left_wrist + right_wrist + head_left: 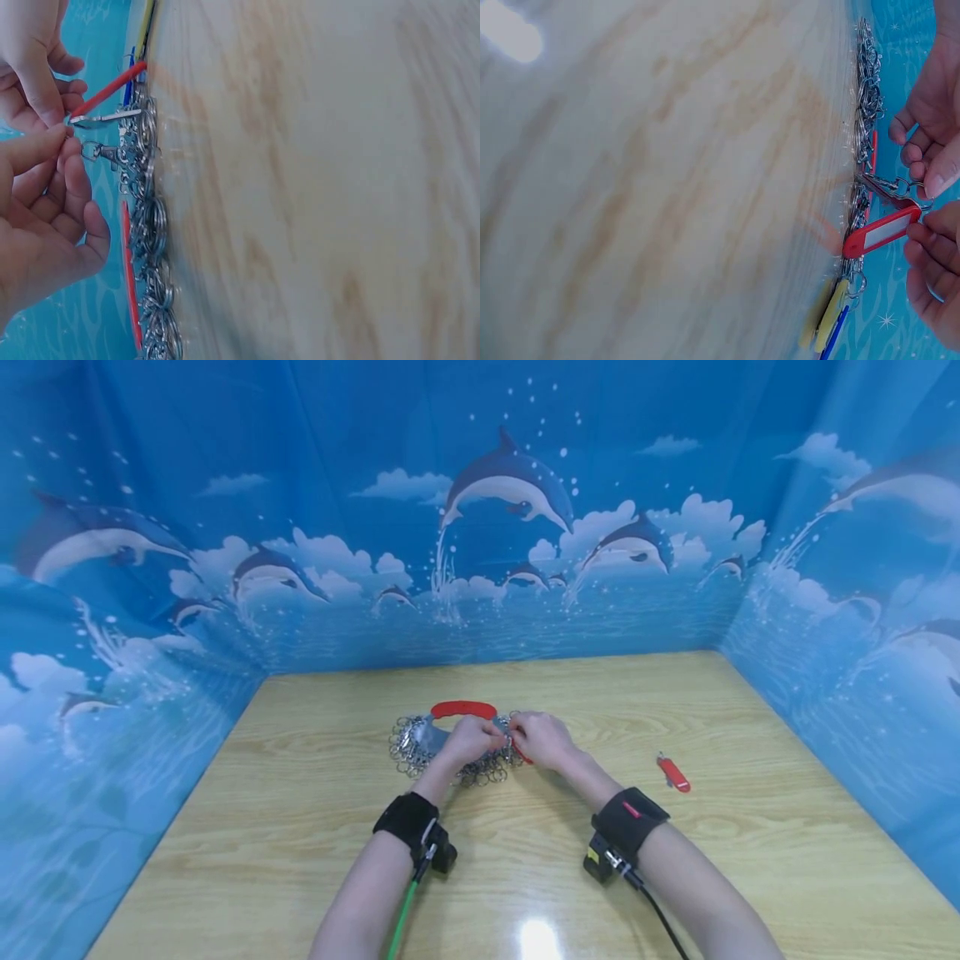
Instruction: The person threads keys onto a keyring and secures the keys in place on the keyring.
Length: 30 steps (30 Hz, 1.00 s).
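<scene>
A key holder with a red handle [463,709] lies on the table, its metal body fringed with snap clips and rings. Over its right side both hands work close together. My left hand [471,739] pinches a small metal ring [917,187] between thumb and fingertips, beside a snap clip [109,153]. The right hand [543,739] holds the ring end of a red key tag [883,232] with a white label. From that same end a silver key [109,118] sticks out toward the holder. Fingertips partly cover the spot where ring and tag meet.
Another red key tag [673,774] with a key lies apart on the right of the wooden table [315,860]. At the holder's edge are a yellow tag [831,315] and a blue tag [836,334]. Blue dolphin-print curtains [337,627] enclose the back and sides.
</scene>
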Each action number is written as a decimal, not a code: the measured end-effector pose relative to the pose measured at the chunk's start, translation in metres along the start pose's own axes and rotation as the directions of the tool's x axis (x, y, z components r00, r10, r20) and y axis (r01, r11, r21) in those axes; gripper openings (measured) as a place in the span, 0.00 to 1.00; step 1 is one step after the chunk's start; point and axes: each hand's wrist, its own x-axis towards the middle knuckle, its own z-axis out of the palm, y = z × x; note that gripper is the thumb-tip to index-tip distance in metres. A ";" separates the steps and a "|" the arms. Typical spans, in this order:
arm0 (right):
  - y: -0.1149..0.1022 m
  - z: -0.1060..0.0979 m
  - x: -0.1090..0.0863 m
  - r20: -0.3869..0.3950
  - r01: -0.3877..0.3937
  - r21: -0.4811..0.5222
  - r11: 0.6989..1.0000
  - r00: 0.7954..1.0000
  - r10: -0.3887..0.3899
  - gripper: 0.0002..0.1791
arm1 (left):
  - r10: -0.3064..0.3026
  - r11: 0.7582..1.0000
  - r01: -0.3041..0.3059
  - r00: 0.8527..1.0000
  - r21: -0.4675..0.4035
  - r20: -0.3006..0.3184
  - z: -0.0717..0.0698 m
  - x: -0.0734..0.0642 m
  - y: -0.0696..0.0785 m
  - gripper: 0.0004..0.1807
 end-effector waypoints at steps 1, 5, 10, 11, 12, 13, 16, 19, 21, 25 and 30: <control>0.000 0.000 0.000 0.003 -0.008 0.003 1.000 1.000 0.008 0.05 | -0.002 1.000 0.002 1.000 0.003 -0.001 0.000 0.000 0.001 0.09; 0.000 0.002 -0.001 0.005 -0.011 0.005 1.000 1.000 0.011 0.05 | -0.035 0.999 0.035 0.999 -0.011 -0.018 0.000 -0.002 0.004 0.08; 0.000 0.003 -0.002 -0.013 0.025 0.005 1.000 1.000 -0.025 0.04 | -0.075 0.996 0.073 0.996 -0.046 -0.043 0.001 -0.003 0.007 0.08; 0.000 0.003 -0.002 -0.018 0.037 0.005 0.999 0.999 -0.037 0.04 | -0.079 0.996 0.076 0.996 -0.056 -0.048 0.002 -0.002 0.007 0.08; 0.000 0.003 -0.002 -0.022 0.048 0.002 0.999 0.999 -0.048 0.04 | -0.081 0.995 0.078 0.995 -0.064 -0.052 0.002 -0.002 0.006 0.08; 0.000 0.003 -0.002 -0.024 0.059 -0.001 0.998 0.998 -0.059 0.04 | -0.081 0.994 0.077 0.995 -0.073 -0.052 0.002 -0.002 0.006 0.08; 0.000 0.003 -0.003 -0.025 0.086 -0.003 0.996 0.996 -0.087 0.05 | -0.082 0.992 0.077 0.995 -0.095 -0.051 0.003 -0.001 0.005 0.08; 0.000 0.003 -0.003 -0.016 0.109 -0.001 0.994 0.994 -0.109 0.06 | -0.094 0.990 0.088 0.994 -0.114 -0.049 0.003 -0.001 0.004 0.09; -0.001 0.002 -0.003 -0.013 0.124 0.005 0.992 0.992 -0.124 0.05 | -0.105 0.987 0.097 0.993 -0.125 -0.056 0.003 0.000 0.003 0.09; 0.000 0.003 -0.002 -0.013 0.131 -0.008 0.991 0.991 -0.131 0.04 | -0.106 0.986 0.096 0.992 -0.135 -0.069 0.003 0.000 0.003 0.09; 0.000 0.003 -0.001 -0.043 0.074 -0.005 0.997 0.996 -0.074 0.05 | -0.076 0.992 0.069 0.995 -0.103 -0.069 0.002 -0.002 0.002 0.13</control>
